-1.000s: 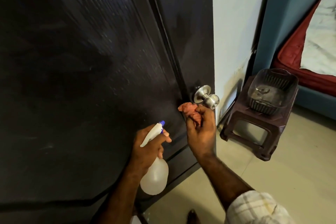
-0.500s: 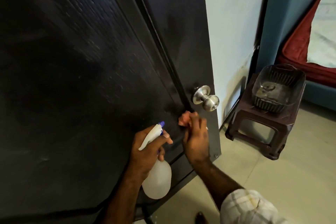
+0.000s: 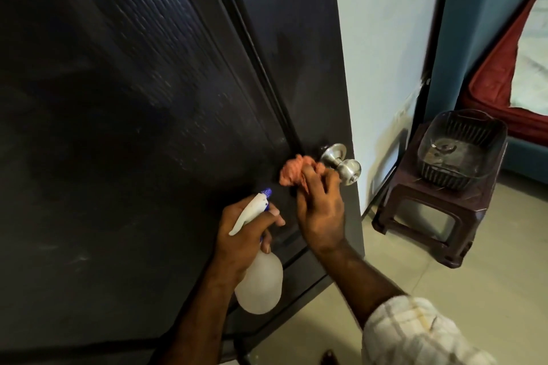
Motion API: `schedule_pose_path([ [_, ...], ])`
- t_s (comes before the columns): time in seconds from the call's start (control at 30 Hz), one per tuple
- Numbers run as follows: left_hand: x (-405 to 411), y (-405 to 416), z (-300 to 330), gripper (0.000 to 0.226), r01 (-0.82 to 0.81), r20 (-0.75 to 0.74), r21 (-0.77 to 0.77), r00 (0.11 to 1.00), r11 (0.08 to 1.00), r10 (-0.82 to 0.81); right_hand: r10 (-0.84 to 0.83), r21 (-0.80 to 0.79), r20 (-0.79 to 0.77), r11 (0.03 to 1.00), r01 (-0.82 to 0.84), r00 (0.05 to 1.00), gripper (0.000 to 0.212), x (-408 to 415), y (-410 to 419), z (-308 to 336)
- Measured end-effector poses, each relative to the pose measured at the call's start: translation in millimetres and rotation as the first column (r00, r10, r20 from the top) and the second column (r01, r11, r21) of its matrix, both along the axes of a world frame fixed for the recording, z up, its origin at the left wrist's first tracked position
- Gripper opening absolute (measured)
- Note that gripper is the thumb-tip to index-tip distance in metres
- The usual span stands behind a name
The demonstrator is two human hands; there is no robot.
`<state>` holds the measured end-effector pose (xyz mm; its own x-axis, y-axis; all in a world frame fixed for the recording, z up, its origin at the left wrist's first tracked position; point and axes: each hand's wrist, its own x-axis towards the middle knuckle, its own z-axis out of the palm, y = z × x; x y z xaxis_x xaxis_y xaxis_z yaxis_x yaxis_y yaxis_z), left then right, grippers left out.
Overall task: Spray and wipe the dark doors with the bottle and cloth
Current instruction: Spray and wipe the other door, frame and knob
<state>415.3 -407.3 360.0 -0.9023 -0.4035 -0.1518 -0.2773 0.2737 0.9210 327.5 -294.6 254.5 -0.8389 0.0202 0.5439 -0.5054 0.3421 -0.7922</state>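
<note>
Head view: the right hand (image 3: 320,210) bunches the orange cloth (image 3: 292,170) against the dark door (image 3: 148,127) beside the steel knob (image 3: 341,161), where it may snag, while the left hand (image 3: 243,234), fingers curled round the spray bottle (image 3: 258,281), risks an accidental trigger pull.

Tiled floor (image 3: 489,299) w/ brown stool (image 3: 439,210); basket (image 3: 462,148) on stool.

right sleeve (image 3: 415,332): pale cream cloth with a faint check, rolled up at the elbow
left forearm (image 3: 195,314): bare, no sleeve showing
wrists: nothing worn
</note>
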Motion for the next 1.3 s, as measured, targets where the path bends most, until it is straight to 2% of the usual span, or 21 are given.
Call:
schedule_pose_path([
  [0.1,0.2,-1.1,1.3,0.007,-0.001,-0.021,-0.008,1.000,1.000,0.001,-0.012,0.042,0.209,0.999,0.004,0.978,0.046,15.2,13.9,-15.8],
  [0.13,0.7,-1.2,1.3,0.006,-0.004,-0.028,-0.005,1.000,1.000,0.004,0.009,0.042,0.166,0.999,-0.016,0.986,0.044,14.3,19.5,-6.7],
  [0.2,0.8,0.1,2.7,0.006,-0.010,-0.041,0.009,0.999,1.000,0.010,0.082,0.090,-0.088,0.993,-0.074,0.993,0.036,1.4,30.3,26.0],
  [0.27,0.7,2.8,3.9,0.006,-0.018,-0.048,0.029,0.999,0.999,0.020,0.171,0.197,-0.341,0.975,-0.107,0.925,0.027,-27.1,39.3,58.5],
  [0.37,1.1,8.2,3.6,0.004,-0.033,-0.051,0.059,0.998,0.998,0.036,0.300,0.369,-0.493,0.922,-0.117,0.817,0.029,-70.6,58.6,79.0],
  [0.43,2.0,10.7,3.6,0.010,-0.055,-0.049,0.090,0.997,0.994,0.059,0.349,0.489,-0.505,0.869,-0.071,0.789,0.033,-96.2,77.0,67.2],
  [0.5,3.4,11.3,2.8,0.007,-0.044,-0.061,0.103,0.997,0.994,0.051,0.242,0.352,-0.372,0.930,-0.106,0.896,0.039,-110.7,87.4,55.3],
  [0.57,5.0,11.8,0.8,0.005,-0.045,-0.061,0.108,0.997,0.993,0.052,0.130,-0.147,0.055,0.982,-0.121,0.990,0.044,-110.7,85.1,55.6],
  [0.6,5.1,12.0,0.3,0.004,-0.048,-0.063,0.108,0.997,0.993,0.055,0.164,-0.363,0.295,0.930,-0.048,0.941,0.041,-111.2,82.8,56.8],
  [0.63,5.6,12.9,0.2,0.004,-0.042,-0.065,0.107,0.997,0.993,0.049,0.217,-0.487,0.468,0.872,0.045,0.857,0.036,-112.9,80.0,56.7],
  [0.7,4.0,15.7,2.5,0.008,-0.032,-0.065,0.104,0.997,0.994,0.039,0.241,-0.527,0.583,0.839,0.136,0.776,0.034,-114.4,72.1,58.5],
  [0.77,1.2,17.6,3.4,0.012,-0.066,-0.072,0.118,0.995,0.991,0.075,0.134,-0.422,0.476,0.902,0.091,0.869,0.038,-102.9,61.0,70.2],
  [0.83,-1.5,18.4,4.3,0.016,-0.095,-0.080,0.132,0.991,0.987,0.106,0.079,-0.195,0.162,0.980,-0.047,0.984,0.033,-82.1,51.5,74.8],
  [0.87,-2.8,18.3,4.4,0.017,-0.101,-0.075,0.134,0.991,0.986,0.112,0.109,-0.060,0.013,0.992,-0.108,0.994,0.030,-74.3,50.7,70.4],
  [0.97,-7.6,17.6,4.5,0.017,-0.070,-0.066,0.105,0.995,0.992,0.077,0.312,0.440,-0.309,0.884,-0.155,0.898,0.041,-77.7,70.8,40.7],
  [1.03,-10.2,18.0,5.1,0.018,-0.073,-0.061,0.103,0.995,0.992,0.079,0.354,0.585,-0.381,0.808,-0.074,0.854,0.051,-94.4,84.6,22.6],
  [1.1,-11.4,19.2,5.6,0.013,-0.076,-0.070,0.125,0.994,0.989,0.086,0.300,0.460,-0.298,0.877,-0.139,0.906,0.053,-97.9,80.3,17.5],
  [1.17,-11.9,22.3,6.9,0.012,-0.066,-0.079,0.144,0.994,0.987,0.077,0.194,0.063,-0.065,0.980,-0.190,0.979,0.044,-94.0,60.1,19.0],
  [1.2,-11.9,23.3,6.8,0.011,-0.062,-0.076,0.149,0.994,0.987,0.074,0.166,-0.198,0.124,0.970,-0.140,0.978,0.040,-91.6,49.3,23.1],
  [1.23,-13.2,22.8,6.3,0.010,-0.060,-0.071,0.148,0.995,0.987,0.072,0.211,-0.438,0.344,0.898,-0.043,0.915,0.044,-91.8,40.4,31.6],
  [1.3,-14.9,20.9,3.5,0.015,-0.075,-0.052,0.147,0.995,0.986,0.083,0.497,-0.718,0.615,0.674,0.174,0.612,0.064,-94.4,33.3,37.7],
])
